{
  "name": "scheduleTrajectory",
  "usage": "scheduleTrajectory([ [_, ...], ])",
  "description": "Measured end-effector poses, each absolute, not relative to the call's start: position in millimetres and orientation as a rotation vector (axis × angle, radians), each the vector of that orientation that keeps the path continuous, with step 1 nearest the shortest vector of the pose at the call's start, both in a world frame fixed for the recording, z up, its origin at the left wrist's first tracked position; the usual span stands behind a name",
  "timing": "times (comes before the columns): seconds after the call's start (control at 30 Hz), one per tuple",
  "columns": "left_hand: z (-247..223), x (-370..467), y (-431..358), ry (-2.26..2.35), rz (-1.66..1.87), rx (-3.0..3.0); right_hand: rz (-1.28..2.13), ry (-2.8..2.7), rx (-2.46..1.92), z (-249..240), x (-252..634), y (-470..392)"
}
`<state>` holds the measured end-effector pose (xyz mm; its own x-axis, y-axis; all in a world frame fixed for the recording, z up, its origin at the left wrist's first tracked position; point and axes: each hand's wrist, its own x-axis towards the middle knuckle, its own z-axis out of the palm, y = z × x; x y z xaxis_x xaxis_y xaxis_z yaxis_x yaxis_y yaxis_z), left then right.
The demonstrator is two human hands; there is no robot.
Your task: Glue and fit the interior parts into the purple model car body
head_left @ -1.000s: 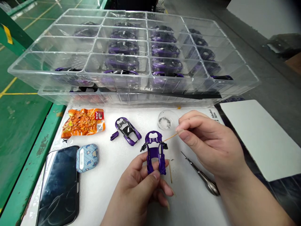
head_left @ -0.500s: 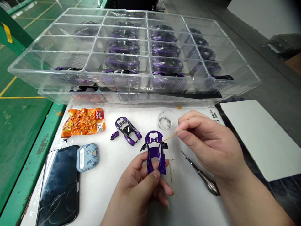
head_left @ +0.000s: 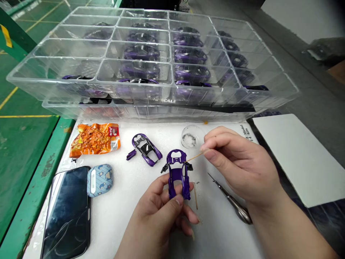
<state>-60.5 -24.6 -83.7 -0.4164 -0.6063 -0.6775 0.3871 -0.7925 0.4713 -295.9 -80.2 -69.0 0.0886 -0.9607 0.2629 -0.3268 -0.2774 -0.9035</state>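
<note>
My left hand (head_left: 164, 212) holds a purple toy car body (head_left: 177, 174) between thumb and fingers, with small black parts sticking out at both its sides. A thin wooden stick (head_left: 194, 157) is pinched in my right hand (head_left: 234, 162); its tip meets the right side of the car body near the black part. Behind lies a second purple and black car body (head_left: 147, 149), with a small purple piece (head_left: 131, 155) beside it. A clear round dish (head_left: 192, 137) stands just left of my right fingertips. Another wooden stick (head_left: 196, 196) lies on the white surface.
Stacked clear compartment trays (head_left: 172, 86) with purple car bodies span the back. On the left are an orange packet (head_left: 95, 139), a phone (head_left: 67, 212) and a blue patterned case (head_left: 99, 180). A pointed metal tool (head_left: 233, 203) lies under my right hand; a white board (head_left: 299, 158) is at right.
</note>
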Motion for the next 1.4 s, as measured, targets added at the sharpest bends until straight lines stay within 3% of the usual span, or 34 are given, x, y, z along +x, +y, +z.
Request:
scheduleTrajectory([
  [1.13, -81.7, -62.3, -25.2, -0.317, -2.213, 1.202, -1.194, 1.292, -1.691, -68.6, -297.1, -80.1],
  [1.4, -83.6, -63.7, -24.5, -0.316, -2.203, 1.224, -1.389, 1.285, -1.543, -76.9, -301.7, -81.6],
])
